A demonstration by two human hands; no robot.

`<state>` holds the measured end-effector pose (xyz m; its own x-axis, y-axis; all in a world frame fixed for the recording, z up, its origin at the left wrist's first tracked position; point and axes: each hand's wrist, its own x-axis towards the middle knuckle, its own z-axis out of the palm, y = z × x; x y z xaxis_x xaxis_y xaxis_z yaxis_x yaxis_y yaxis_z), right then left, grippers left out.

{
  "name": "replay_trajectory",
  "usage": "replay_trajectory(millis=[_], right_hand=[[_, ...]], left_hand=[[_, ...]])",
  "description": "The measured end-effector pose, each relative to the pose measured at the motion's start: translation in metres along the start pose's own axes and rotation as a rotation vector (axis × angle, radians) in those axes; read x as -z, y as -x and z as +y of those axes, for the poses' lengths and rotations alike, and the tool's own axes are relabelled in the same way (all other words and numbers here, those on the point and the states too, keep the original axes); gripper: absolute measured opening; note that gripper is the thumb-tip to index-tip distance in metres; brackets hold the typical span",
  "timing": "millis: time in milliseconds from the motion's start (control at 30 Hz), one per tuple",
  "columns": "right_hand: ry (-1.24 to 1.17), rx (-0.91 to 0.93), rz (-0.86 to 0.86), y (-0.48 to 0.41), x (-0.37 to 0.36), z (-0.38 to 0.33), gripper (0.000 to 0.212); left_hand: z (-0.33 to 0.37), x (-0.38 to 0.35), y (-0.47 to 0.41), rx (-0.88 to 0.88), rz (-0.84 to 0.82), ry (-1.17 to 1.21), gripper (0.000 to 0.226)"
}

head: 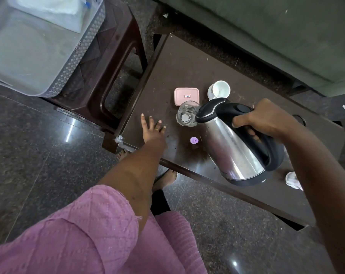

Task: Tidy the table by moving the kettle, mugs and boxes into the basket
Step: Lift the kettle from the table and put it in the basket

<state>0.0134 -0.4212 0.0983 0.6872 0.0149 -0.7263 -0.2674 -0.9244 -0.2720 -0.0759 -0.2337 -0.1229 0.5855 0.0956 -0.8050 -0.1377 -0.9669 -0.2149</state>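
My right hand [266, 119] grips the black handle of a steel kettle [233, 149], which hangs tilted above the dark brown table [179, 66]. My left hand [153, 129] is flat over the table's left edge, fingers spread, holding nothing. Behind the kettle's lid stand a clear glass [186, 115], a pink lidded box [186, 95] and a white mug [219, 90]. A grey plastic basket [39, 46] sits on a brown stool [112, 62] to the left of the table.
A small purple cap [194, 140] lies on the table near the kettle. Something white [293, 180] shows partly behind my right arm. A green sofa [286, 32] runs along the table's far side. The floor is dark polished stone.
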Motion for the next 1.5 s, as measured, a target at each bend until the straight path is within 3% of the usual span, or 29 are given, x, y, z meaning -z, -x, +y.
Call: replay_trajectory(millis=[933, 1500], right_hand=[[0.012, -0.060, -0.033, -0.006, 0.004, -0.019, 0.031], [0.033, -0.071, -0.056, -0.004, 0.017, -0.031, 0.039]], left_hand=[[-0.008, -0.003, -0.011, -0.055, -0.092, 0.115, 0.080], [-0.017, 0.002, -0.011, -0.121, -0.153, 0.141, 0.079]])
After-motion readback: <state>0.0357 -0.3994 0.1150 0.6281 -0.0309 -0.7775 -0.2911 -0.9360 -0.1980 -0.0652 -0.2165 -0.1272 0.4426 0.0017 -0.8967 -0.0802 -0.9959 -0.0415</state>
